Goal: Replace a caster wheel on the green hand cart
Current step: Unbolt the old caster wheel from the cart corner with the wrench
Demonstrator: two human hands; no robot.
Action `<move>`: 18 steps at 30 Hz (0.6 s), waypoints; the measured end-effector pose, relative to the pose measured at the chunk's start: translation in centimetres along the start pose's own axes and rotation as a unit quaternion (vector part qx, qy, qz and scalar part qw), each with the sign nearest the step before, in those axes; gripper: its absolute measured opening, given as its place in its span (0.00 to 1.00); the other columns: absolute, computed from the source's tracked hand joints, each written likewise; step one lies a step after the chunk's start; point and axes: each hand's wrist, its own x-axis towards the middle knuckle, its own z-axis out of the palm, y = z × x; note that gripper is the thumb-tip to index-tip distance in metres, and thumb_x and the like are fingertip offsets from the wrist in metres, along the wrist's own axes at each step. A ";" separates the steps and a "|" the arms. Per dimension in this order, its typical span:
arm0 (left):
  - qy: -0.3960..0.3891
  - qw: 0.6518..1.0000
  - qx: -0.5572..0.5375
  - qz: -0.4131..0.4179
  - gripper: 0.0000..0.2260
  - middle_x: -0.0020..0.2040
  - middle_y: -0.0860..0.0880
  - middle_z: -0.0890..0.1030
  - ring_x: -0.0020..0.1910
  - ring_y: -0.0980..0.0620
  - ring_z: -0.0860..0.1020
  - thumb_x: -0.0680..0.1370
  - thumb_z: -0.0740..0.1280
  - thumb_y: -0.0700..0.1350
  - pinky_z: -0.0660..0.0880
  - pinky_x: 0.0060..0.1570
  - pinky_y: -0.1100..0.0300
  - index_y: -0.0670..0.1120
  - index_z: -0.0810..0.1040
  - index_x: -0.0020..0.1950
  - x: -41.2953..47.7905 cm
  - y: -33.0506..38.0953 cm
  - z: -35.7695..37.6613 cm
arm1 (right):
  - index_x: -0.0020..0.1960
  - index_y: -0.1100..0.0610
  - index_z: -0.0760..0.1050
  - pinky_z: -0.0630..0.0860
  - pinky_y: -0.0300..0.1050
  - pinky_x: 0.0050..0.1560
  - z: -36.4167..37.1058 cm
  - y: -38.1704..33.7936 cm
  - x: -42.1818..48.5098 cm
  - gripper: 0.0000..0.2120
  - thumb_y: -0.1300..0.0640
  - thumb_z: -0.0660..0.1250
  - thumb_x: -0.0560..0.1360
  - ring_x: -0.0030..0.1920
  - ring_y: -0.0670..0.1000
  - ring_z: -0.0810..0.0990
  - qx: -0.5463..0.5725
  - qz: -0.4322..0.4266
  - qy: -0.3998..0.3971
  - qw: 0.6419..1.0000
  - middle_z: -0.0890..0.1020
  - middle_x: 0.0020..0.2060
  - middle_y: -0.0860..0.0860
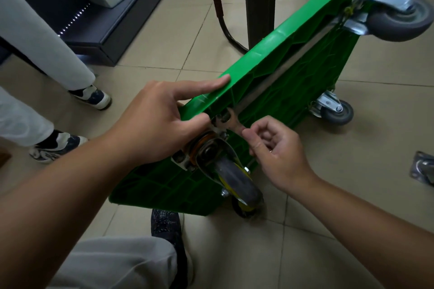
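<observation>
Tiled floor (164,42); green cart (281,54) tipped. Left hand (159,122) clasps its rim (lower fingers hidden); right hand (277,150) pinches wrench (231,122).

An indoor room, possibly a shop or office, was indicated by beige floor tiles (234,253), a low dark cabinet (117,30) lined with a strip of small lights (74,19), and a black post (259,2).

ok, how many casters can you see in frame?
4. On the green cart: near caster at bottom centre, mid-right caster, top-right caster. A loose caster on the floor, cropped at the right edge. Cart's fourth corner is out of view.
</observation>
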 end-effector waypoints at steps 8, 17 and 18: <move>0.007 1.000 0.000 0.002 0.26 0.59 0.59 0.85 0.50 0.50 0.87 0.74 0.68 0.49 0.85 0.48 0.44 0.70 0.75 0.70 0.0 -0.3 0.1 | 0.44 0.49 0.75 0.73 0.34 0.36 2.3 1.0 -1.6 0.11 0.42 0.68 0.77 0.33 0.43 0.78 0.038 0.028 0.018 0.999 0.78 0.32 0.46; 0.007 1.000 0.016 0.020 0.26 0.56 0.54 0.87 0.41 0.44 0.87 0.75 0.67 0.50 0.83 0.35 0.45 0.73 0.73 0.70 0.0 -0.4 0.1 | 0.42 0.49 0.76 0.76 0.37 0.37 2.5 1.8 0.1 0.13 0.41 0.69 0.74 0.35 0.42 0.81 0.017 0.036 0.030 0.999 0.82 0.35 0.50; 0.006 1.000 0.018 0.022 0.26 0.56 0.53 0.87 0.39 0.43 0.86 0.75 0.67 0.50 0.82 0.34 0.46 0.73 0.73 0.70 0.0 -0.5 0.1 | 0.42 0.48 0.77 0.75 0.34 0.38 2.4 1.8 0.6 0.11 0.41 0.70 0.74 0.36 0.40 0.80 0.005 0.030 0.034 0.999 0.82 0.36 0.47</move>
